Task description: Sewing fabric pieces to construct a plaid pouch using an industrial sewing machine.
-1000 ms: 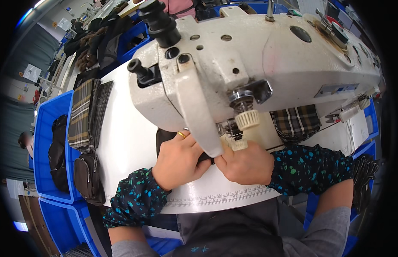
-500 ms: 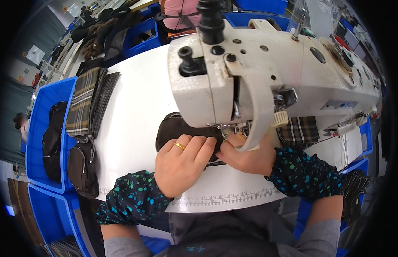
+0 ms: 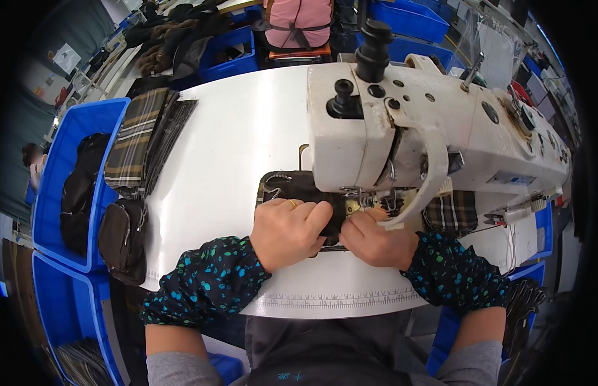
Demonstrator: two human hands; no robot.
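Note:
A white industrial sewing machine point(image 3: 350, 145) stands on the white work table point(image 3: 228, 135). A dark fabric pouch piece point(image 3: 289, 183), with a zipper along its top-left corner, lies beside the needle area. My left hand point(image 3: 289, 235) has curled fingers gripping its near part, a gold ring on one finger. My right hand point(image 3: 376, 238) is closed on the piece's right part, just below the presser foot point(image 3: 369, 199), close to my left hand. A stack of plaid fabric pieces point(image 3: 450, 212) lies right of the machine. The edge between my fingers is partly hidden.
At the left are plaid fabric pieces point(image 3: 135, 128), a dark small bag point(image 3: 122, 238) and blue bins point(image 3: 48, 193) with black items. Beyond the table are a pink backpack-like item point(image 3: 295, 19), more blue bins and dark garments. A person point(image 3: 36, 164) is at far left.
The view has shifted, showing more of the table behind. More of the dark piece and its zipper shows; my left hand's fingers have curled further on it, and my right hand stays by the needle.

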